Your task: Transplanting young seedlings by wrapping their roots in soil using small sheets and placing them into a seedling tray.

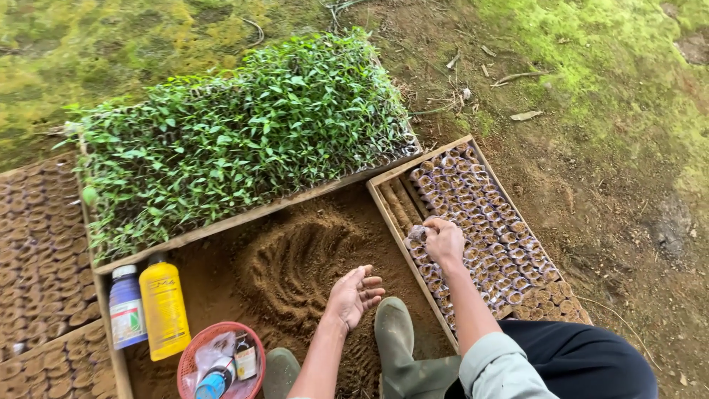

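my left hand (354,295) hovers palm up over the loose brown soil (295,266), fingers slightly curled and spread, holding nothing that i can make out. the soil under it is raked into curved furrows. my right hand (443,240) is closed around a small soil-filled plastic pot (416,235), at the near left edge of the wooden tray (384,193) on my right. that tray is packed with rows of the same small pots (484,222), most of them with pale plastic rims showing, and a few bare brown ones at the near end. along the tray's left side a narrow strip lies without pots.

beyond the soil stands a long wooden box of green seedlings (236,133), thick with leaves. on my left, flat trays of brown soil plugs (40,251) lie side by side. near the soil's left edge a yellow bottle (164,309) stands upright, touching or just beside a smaller blue-and-white bottle (126,307). in front of them is a red mesh basket (193,356) holding a clear bag, a blue-capped bottle and a small packet. my green rubber boots (402,347) rest at the near edge of the soil, between my arms. the ground around is dirt with patches of moss (605,52).
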